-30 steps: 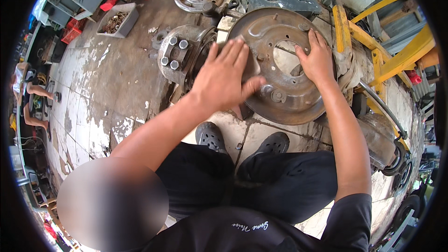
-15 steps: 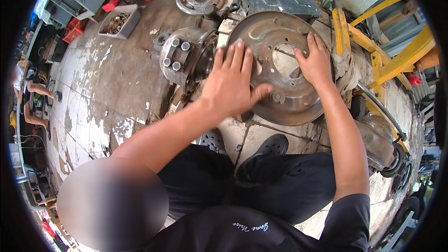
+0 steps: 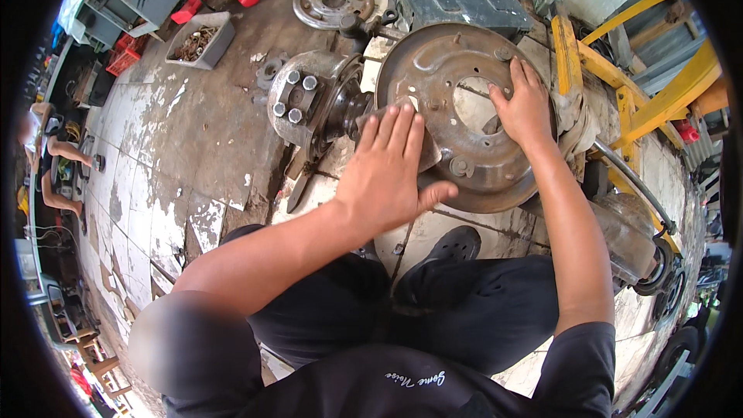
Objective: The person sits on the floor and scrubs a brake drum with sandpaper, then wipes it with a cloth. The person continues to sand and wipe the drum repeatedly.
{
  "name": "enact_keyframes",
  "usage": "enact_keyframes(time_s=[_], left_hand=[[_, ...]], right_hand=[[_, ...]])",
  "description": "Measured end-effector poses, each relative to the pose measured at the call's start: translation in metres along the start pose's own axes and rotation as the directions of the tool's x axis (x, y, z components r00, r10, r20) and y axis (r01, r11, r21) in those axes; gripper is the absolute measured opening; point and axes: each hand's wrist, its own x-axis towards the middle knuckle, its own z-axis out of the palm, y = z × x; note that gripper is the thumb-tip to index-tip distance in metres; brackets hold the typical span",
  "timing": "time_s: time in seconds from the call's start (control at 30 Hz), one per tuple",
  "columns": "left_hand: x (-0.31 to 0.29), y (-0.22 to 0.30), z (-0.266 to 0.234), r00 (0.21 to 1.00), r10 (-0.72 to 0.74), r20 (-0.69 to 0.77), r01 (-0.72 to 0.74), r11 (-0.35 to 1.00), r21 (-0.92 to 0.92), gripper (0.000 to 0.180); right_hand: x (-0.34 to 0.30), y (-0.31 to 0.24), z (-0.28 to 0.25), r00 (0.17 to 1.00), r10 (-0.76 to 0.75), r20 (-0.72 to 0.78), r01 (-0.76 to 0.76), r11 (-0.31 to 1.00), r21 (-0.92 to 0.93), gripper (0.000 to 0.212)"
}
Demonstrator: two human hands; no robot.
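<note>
Since crammed with small metal bits, probably makes sense to have that grey tub (image 3: 203, 53) parked far left, out of the way. Next along, got a metal housing (image 3: 288, 122) with four bolt heads showing, down on the floor, likely because of the weight. Then to the left hand (image 3: 381, 179): laid flat, fingers together, thumb stuck out wide, over a thin brownish sheet (image 3: 430, 153) against the near-left face of a big rusty round plate (image 3: 457, 139). Probably flat like that to spread the pressure; can't tell if pinching the sheet at all. Would place the plate around centre, handy for both arms; can't make out any support underneath. Over to the right hand (image 3: 525, 108): nothing visibly gripped, fingers stretched across the plate's right side, thumb near the centre hole, likely for bracing. Farther right, just a yellow stand (image 3: 569, 58), close beside the plate.
</note>
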Motion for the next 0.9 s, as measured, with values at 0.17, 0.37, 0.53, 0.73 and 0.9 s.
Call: enact_keyframes(time_s=[0.17,0.37,0.53,0.73,0.9], left_hand=[[0.036,-0.033,0.010,0.992,-0.014,-0.123,0.026,0.995,0.101,0.106],[-0.002,-0.002,0.003,0.999,0.042,0.003,-0.042,0.999,-0.002,0.105],[0.028,-0.027,0.002,0.999,-0.012,-0.040,0.015,0.996,0.089,0.106],[0.022,-0.024,0.000,0.999,0.027,0.044,-0.029,0.999,0.044,0.109],[0.024,-0.028,0.000,0.999,0.047,0.026,-0.050,0.991,0.123,0.104]], right_hand=[[0.002,-0.008,-0.001,1.000,0.005,-0.008,-0.005,1.000,0.013,0.070],[0.003,-0.001,-0.001,1.000,0.015,-0.005,-0.015,1.000,-0.006,0.069],[0.002,-0.006,-0.001,1.000,0.006,-0.012,-0.006,1.000,0.014,0.069],[-0.001,-0.002,-0.002,1.000,0.006,-0.009,-0.006,1.000,-0.007,0.070],[0.000,-0.004,-0.002,1.000,0.024,-0.001,-0.024,1.000,0.014,0.070]])
